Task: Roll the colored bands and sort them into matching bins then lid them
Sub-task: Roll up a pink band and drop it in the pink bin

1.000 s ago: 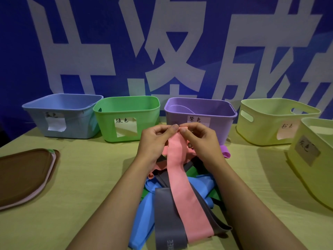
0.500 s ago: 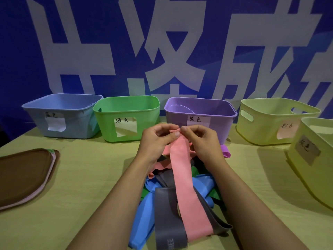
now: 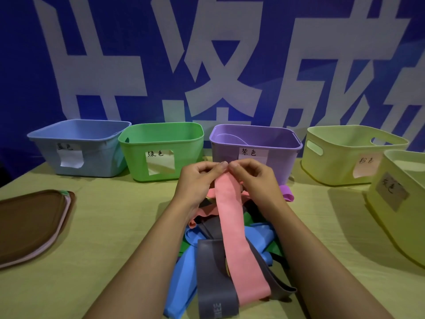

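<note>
Bands: the pink band [image 3: 232, 240] lies lengthwise over a loose heap of blue, grey and green bands [image 3: 207, 272] in the middle of the bench [image 3: 110, 238], its far end lifted. From the left: a stack of lids [image 3: 30, 224] sits flat at the bench edge, then the blue bin [image 3: 78, 148], the green bin [image 3: 161, 150] and the purple bin [image 3: 255, 146] stand in a row, all uncovered. In front of the purple bin the left hand [image 3: 197, 178] and right hand [image 3: 255, 178] both pinch the pink band's far end, fingertips nearly meeting. Rightward stand two pale yellow bins [image 3: 349, 155], the nearer one [image 3: 400, 203] at the frame edge. This looks like the start of rolling. Next the fingers need to turn that end over tightly and evenly toward the person, keeping the strip straight.
</note>
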### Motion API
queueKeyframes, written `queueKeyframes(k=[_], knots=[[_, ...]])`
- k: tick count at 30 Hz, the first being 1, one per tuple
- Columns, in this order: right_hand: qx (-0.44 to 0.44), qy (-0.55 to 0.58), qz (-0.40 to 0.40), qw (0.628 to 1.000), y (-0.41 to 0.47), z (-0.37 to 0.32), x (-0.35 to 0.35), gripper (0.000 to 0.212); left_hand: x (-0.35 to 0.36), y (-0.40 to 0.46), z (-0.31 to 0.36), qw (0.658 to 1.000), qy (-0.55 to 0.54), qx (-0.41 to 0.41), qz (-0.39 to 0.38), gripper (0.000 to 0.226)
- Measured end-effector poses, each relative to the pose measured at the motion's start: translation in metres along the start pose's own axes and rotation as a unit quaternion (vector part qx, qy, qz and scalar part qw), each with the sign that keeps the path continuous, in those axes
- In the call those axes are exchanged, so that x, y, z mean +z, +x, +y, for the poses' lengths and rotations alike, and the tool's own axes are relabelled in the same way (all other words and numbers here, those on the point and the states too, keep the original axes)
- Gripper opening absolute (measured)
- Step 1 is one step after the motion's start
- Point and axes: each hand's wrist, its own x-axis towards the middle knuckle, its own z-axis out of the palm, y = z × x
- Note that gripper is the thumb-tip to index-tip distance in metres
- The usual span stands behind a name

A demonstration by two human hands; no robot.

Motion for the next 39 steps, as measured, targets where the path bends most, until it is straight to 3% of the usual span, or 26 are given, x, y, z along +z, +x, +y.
queueKeyframes(k=[6,13,18,22,27,35,39], knots=[[0.051,-0.041,0.035,0.997,0.0018,0.0008,-0.0004,0.065,0.0011,-0.0024,-0.0001,0.999,-0.021,0.015,-0.030,0.018],[0.013,-0.079,0.029,0.996,0.0025,0.0017,0.0001,0.036,-0.0013,0.0009,-0.0042,0.999,-0.014,0.019,-0.022,0.017],[0.010,-0.039,0.011,0.999,0.0018,0.0023,0.0002,0.028,0.0011,-0.0013,0.0005,0.998,-0.046,-0.019,-0.031,0.019],[-0.008,-0.034,-0.005,0.999,0.0014,0.0021,-0.0007,0.016,-0.0003,-0.0014,-0.0015,0.999,0.018,-0.040,-0.017,0.028],[0.002,-0.020,-0.013,1.000,0.0012,0.0023,0.0012,0.021,-0.0016,0.0013,-0.0023,0.999,0.046,-0.002,0.009,0.017],[0.056,-0.052,0.006,0.997,0.0013,0.0023,-0.0017,0.054,-0.0009,-0.0001,-0.0036,0.999,0.030,0.022,-0.014,0.016],[0.039,-0.068,0.004,0.997,0.0004,0.0022,-0.0002,0.047,-0.0011,-0.0013,-0.0035,0.999,0.029,0.025,-0.013,0.017]])
